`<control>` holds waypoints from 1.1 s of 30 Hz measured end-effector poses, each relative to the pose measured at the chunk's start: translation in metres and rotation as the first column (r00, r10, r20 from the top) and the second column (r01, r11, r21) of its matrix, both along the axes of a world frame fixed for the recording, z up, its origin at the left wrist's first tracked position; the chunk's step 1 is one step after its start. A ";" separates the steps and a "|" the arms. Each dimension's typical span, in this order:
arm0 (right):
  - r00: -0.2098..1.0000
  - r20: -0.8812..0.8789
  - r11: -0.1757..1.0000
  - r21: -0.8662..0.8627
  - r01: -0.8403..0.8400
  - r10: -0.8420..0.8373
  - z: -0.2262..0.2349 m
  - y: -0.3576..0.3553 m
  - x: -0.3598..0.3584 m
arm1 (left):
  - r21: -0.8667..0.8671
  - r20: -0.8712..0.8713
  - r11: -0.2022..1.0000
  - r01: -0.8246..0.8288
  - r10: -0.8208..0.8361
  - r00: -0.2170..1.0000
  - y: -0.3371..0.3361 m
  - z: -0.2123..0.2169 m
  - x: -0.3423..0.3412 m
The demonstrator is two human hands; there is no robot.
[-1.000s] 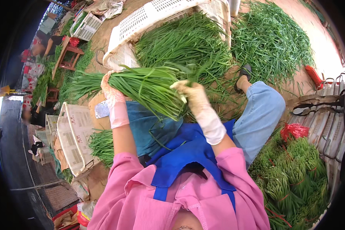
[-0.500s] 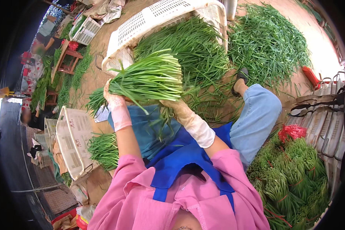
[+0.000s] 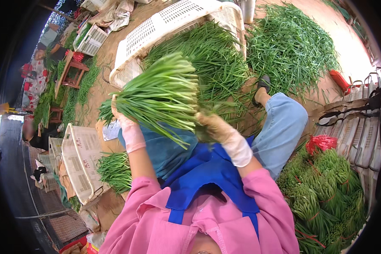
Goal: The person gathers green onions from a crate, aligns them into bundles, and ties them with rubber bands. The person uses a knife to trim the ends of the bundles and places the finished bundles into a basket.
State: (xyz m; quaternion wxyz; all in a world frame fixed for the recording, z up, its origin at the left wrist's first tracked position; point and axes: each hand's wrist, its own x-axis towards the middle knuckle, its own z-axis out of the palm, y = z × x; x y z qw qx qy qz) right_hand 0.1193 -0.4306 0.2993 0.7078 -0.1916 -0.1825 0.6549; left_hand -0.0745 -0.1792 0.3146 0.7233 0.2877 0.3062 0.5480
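Note:
A large fanned bunch of garlic chives (image 3: 156,95) is held up over my lap, its pale ends toward the right and leaf tips toward the left. My gloved left hand (image 3: 124,120) is closed around its leafy left part. Beside the pale ends, my gloved right hand (image 3: 213,125) is smeared by motion, so its fingers are unclear. Blurred green bits show around that hand. A heap of loose chives (image 3: 207,59) spills from the tipped white crate (image 3: 156,23) beyond the bunch. A smaller pile of chives (image 3: 115,171) lies left of my left forearm.
More loose chives (image 3: 290,48) lie on the floor at far right. Tied bundles (image 3: 321,194) sit at lower right under red ties (image 3: 321,144), near stacked crates (image 3: 355,131). A white crate (image 3: 82,163) stands at left. Another person (image 3: 52,51) sits near a wooden stool (image 3: 75,70).
My right hand has moved right and slightly down, away from the bunch's underside. The bunch has tilted and fanned more, with some leaves hanging lower.

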 end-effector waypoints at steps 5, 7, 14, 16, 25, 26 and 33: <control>0.991 0.104 0.992 0.103 0.068 -0.078 -0.001 0.014 -0.026 | 0.152 0.032 0.968 -0.200 0.197 0.980 -0.010 0.004 0.007; 0.995 -0.044 0.996 -0.039 0.085 -0.087 -0.001 0.007 -0.031 | 0.616 -0.066 0.787 0.005 0.045 0.997 -0.007 -0.007 -0.001; 0.983 0.159 0.995 0.027 -0.095 0.090 0.005 0.013 -0.036 | 0.373 0.201 0.925 0.067 -0.151 0.968 -0.005 -0.008 -0.007; 0.984 0.161 0.996 0.035 -0.080 0.073 0.003 -0.002 -0.030 | 0.400 0.214 0.909 0.117 -0.217 0.952 0.001 -0.016 -0.008; 0.772 0.628 0.984 -0.052 0.171 -0.101 0.028 0.003 -0.011 | 0.390 0.394 0.912 0.126 -0.289 0.872 -0.008 -0.009 0.015; 0.815 0.575 0.983 -0.096 0.156 -0.074 0.021 0.011 -0.012 | 0.355 0.382 0.926 0.131 -0.272 0.883 -0.016 -0.005 0.016; 0.912 0.367 0.975 -0.046 0.216 -0.185 0.022 0.002 -0.039 | 0.237 0.322 0.956 0.175 -0.247 0.914 -0.024 0.009 0.018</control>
